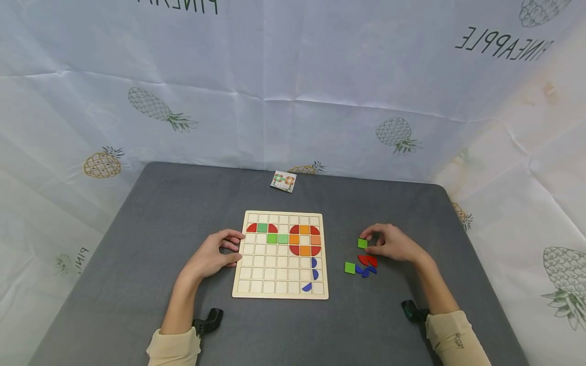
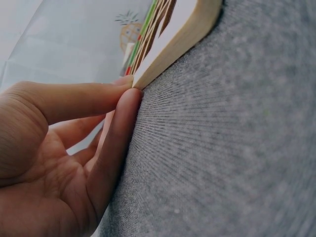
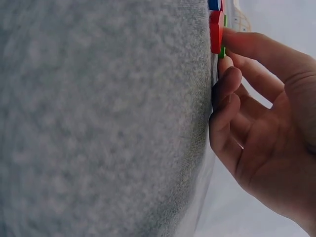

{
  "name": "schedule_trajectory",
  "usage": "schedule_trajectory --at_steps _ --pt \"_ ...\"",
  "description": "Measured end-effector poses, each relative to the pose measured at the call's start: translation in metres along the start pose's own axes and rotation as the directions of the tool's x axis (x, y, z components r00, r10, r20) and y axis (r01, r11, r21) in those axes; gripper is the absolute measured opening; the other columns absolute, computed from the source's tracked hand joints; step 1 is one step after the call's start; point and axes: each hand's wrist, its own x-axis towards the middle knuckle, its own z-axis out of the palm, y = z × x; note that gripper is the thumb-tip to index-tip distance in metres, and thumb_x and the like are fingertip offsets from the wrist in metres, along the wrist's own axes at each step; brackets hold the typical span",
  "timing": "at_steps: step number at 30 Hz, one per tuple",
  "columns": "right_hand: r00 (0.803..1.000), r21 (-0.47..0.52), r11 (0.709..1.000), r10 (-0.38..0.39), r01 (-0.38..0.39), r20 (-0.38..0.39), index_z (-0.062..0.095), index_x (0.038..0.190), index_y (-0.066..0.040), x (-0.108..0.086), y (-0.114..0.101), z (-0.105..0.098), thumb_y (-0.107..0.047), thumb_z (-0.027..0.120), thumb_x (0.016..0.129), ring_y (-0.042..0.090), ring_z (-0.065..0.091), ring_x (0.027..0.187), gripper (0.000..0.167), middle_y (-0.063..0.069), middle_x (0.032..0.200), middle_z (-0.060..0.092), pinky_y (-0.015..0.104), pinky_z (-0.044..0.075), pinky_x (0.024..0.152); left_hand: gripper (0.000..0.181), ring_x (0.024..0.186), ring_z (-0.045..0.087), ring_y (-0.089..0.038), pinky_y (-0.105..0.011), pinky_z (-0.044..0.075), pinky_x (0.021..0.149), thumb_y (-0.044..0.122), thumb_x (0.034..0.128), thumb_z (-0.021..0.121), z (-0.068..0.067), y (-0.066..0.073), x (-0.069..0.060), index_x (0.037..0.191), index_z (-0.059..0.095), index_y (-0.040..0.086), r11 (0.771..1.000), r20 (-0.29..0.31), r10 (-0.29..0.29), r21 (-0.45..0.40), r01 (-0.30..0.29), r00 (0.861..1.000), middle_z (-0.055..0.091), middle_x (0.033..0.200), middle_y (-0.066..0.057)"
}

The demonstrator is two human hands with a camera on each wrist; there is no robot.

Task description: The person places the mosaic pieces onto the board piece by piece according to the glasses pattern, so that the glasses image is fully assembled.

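A square wooden grid board (image 1: 265, 274) lies flat on the table. My left hand (image 1: 210, 254) holds its left edge; in the left wrist view the thumb and a finger meet at the corner of the board (image 2: 177, 52). Red curved pieces, green squares and orange squares fill cells toward the board's far side, and a few blue half-circles (image 1: 314, 274) lie along its right side. To the right of the board, my right hand (image 1: 391, 243) pinches a green square tile (image 1: 362, 243). Beside it are red pieces (image 1: 368, 260), blue pieces (image 1: 365, 272) and another green square (image 1: 350, 268).
A small patterned card (image 1: 283, 181) lies near the table's far edge. The dark grey table (image 1: 197, 198) meets a pineapple-print curtain (image 1: 274, 122) behind. Black straps or mounts (image 1: 208, 321) sit at both wrists.
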Motion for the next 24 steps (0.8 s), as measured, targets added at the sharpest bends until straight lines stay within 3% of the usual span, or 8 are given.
schedule_trajectory --at_steps 13,24 --pt "0.999 -0.048 0.999 -0.007 0.005 -0.033 0.078 0.118 -0.009 0.011 -0.013 0.002 -0.012 0.085 0.091 0.004 0.050 0.061 0.029 0.004 0.101 0.071 0.023 0.045 0.054 0.050 0.110 0.063 -0.029 -0.033 0.068 0.075 -0.006 0.0932 0.079 0.000 0.000 0.001 0.140 0.063 -0.001 1.000 0.001 -0.005 -0.005 0.005 1.000 0.060 0.128 -0.023" --pt "0.994 -0.011 0.997 -0.082 0.082 -0.074 0.079 0.118 -0.015 0.034 -0.047 0.014 -0.013 0.085 0.091 0.008 0.054 0.066 0.028 0.009 0.103 0.072 0.023 0.048 0.058 0.051 0.111 0.063 -0.030 -0.035 0.068 0.074 -0.006 0.0923 0.079 -0.001 -0.001 -0.001 0.140 0.063 -0.003 1.000 0.006 0.014 -0.017 -0.014 1.000 0.060 0.129 -0.024"
